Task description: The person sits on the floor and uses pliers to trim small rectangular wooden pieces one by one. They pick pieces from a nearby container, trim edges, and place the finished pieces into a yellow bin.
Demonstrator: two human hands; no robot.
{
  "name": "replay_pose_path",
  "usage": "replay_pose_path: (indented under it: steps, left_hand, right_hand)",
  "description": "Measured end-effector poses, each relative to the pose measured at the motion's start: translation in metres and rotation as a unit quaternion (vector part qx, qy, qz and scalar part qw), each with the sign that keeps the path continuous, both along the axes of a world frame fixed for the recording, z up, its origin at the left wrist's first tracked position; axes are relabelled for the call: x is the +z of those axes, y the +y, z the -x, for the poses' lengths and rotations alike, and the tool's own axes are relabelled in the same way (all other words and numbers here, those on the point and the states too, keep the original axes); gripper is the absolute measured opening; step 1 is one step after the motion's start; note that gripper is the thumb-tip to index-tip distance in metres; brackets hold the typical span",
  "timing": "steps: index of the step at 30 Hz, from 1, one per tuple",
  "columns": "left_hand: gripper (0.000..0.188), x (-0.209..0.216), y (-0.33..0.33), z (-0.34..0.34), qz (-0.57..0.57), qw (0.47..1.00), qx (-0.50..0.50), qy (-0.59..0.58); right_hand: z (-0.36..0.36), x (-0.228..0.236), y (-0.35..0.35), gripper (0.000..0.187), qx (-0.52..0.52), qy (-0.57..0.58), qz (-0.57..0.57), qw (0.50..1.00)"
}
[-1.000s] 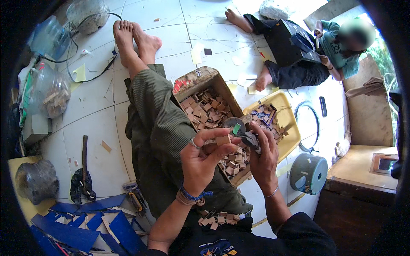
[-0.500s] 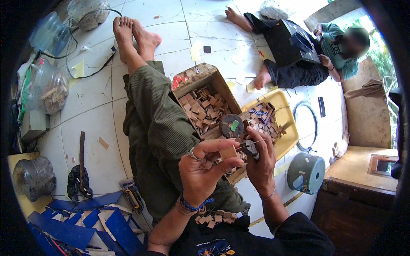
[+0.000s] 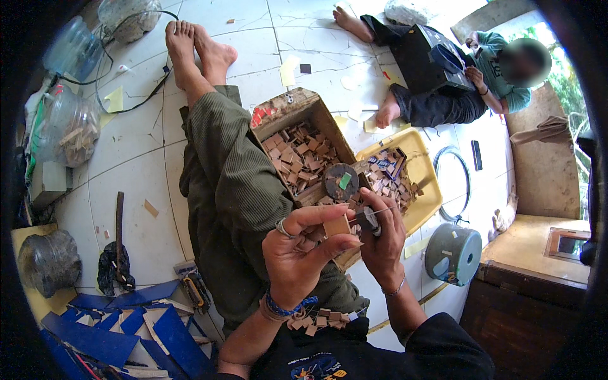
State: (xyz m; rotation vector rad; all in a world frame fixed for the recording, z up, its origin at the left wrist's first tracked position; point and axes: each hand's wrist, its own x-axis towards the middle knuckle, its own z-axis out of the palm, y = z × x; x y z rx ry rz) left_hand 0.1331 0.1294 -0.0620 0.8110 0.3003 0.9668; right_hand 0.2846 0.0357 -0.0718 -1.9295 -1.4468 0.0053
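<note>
With our left hand (image 3: pixel 292 253) we pinched a tan tile (image 3: pixel 336 227); our right hand (image 3: pixel 386 247) gripped a dark block (image 3: pixel 367 219). A wooden box (image 3: pixel 303 104) stood farther off.

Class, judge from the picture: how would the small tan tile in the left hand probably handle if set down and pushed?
The tan tile is likely stiff, as its face looks flat and its edges straight. It is probably light, being small and pinched by the left hand. Its square-cornered shape suggests sliding rather than rolling.
</note>
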Motion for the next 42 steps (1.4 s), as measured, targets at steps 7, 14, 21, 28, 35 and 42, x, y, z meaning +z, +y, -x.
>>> replay_pose_path:
  steps: [7, 14, 21, 28, 35, 42]
  left_hand:
    - [0.042, 0.003, 0.009, 0.004, -0.112, 0.988, 0.036, 0.095]
    - [0.035, 0.015, 0.012, 0.013, -0.085, 0.987, 0.019, 0.138]
    - [0.034, 0.013, 0.036, 0.021, -0.131, 0.976, -0.045, 0.165]
    - [0.033, 0.015, 0.038, 0.030, -0.072, 0.983, -0.107, 0.134]
    - [0.033, 0.021, 0.044, 0.042, -0.143, 0.972, -0.103, 0.154]
    - [0.036, 0.030, 0.042, 0.049, -0.273, 0.930, -0.068, 0.236]
  right_hand:
    - [0.000, 0.001, 0.002, 0.068, 0.019, -0.012, -0.015, 1.000]
    - [0.001, 0.007, -0.002, 0.059, 0.035, 0.029, 0.034, 0.998]
    - [-0.010, 0.029, -0.007, 0.047, 0.132, 0.130, 0.171, 0.968]
    - [-0.026, 0.046, -0.009, 0.045, 0.223, 0.295, 0.338, 0.865]
    - [-0.022, 0.056, -0.007, 0.047, 0.210, 0.113, 0.231, 0.943]
    - [-0.030, 0.056, -0.002, 0.052, 0.139, 0.034, 0.192, 0.971]
